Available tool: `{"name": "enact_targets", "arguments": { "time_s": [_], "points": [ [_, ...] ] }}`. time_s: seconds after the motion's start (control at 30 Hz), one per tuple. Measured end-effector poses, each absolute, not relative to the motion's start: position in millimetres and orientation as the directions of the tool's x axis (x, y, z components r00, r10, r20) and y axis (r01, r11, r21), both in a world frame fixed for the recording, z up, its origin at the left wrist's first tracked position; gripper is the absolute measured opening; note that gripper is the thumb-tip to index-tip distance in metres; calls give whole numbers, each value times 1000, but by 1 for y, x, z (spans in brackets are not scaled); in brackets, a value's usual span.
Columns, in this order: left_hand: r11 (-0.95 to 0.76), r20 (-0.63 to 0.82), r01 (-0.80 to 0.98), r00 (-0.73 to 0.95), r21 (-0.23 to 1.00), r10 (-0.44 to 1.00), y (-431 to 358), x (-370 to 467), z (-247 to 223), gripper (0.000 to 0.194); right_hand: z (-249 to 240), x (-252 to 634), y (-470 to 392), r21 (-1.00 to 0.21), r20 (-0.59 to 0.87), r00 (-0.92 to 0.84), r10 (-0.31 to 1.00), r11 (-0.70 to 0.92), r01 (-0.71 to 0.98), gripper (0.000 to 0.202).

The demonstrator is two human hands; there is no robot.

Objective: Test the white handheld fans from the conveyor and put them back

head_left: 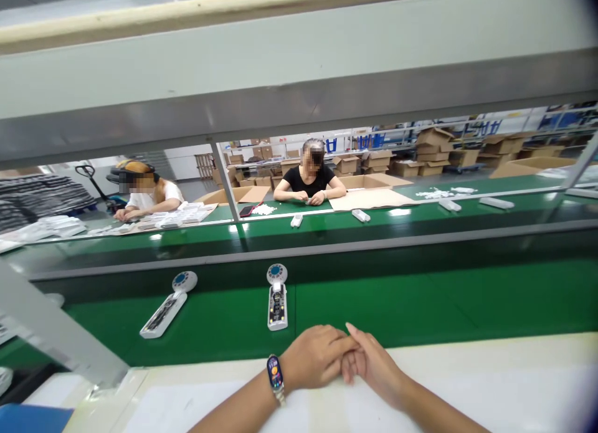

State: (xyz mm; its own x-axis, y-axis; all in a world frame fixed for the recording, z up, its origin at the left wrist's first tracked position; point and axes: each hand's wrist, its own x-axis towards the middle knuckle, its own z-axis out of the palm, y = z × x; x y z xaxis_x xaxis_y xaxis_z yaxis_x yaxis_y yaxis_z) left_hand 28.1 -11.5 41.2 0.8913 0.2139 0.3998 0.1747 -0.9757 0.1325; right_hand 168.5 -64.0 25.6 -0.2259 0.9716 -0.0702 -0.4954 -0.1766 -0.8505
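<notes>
Fingers [343, 347] of both hands are closed on one another, the left hand [312, 357] lying partly over the curled fingers of the right hand [380, 369], at the far edge of the white table [471, 374]; whether they rest on it I cannot tell. Far to their left, at the corner of the view, is a blue object [32, 418], and nearer them stands a white post [60, 327]. Next comes the first white device [161, 318], lying on the green belt [443, 308] beyond the fingers and to the left, slanted, its round head with a blue centre pointing away. Farther off on that side, a co-worker in a white top [169, 193] bends over white parts [182, 215]. Just beyond the fingers and slightly left lies the second white device [277, 305], also on the belt, dark circuitry showing in its handle, round head away from them. A watch [275, 374] sits on the left wrist, just left of the fingers. Well beyond them, a co-worker in a black top [311, 182] sits with both hands low before the body, beside a cardboard sheet [374, 199]. Beyond the fingers on the right are small white pieces [434, 193], with cardboard boxes [434, 149] behind
</notes>
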Motion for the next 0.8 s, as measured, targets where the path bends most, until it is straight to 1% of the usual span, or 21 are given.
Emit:
{"name": "enact_targets", "arguments": {
  "time_s": [0.07, 0.13, 0.33, 0.6, 0.8],
  "points": [
    [-974, 378, 184, 898, 135, 223, -11, 27, 40, 34, 26, 168, -64, -852, -56, -224, 973, -163, -498, 52],
    [-973, 363, 193, 904, 127, 227, -10, 25, 39, 34, 25, 168, -63, -846, -58, -224, 973, -167, -506, 49],
    [-974, 329, 211, 917, 81, 226, -9, 24, 33, 33, 14, 167, -58, -815, -115, -230, 966, -224, -535, 41],
    [-970, 331, 235, 912, 64, 243, -9, 25, 32, 30, 18, 171, -57, -819, -106, -256, 961, -230, -526, 37],
    [-969, 331, 239, 912, 56, 244, -7, 25, 29, 28, 14, 173, -54, -824, -104, -286, 953, -244, -512, 38]
  ]
}}
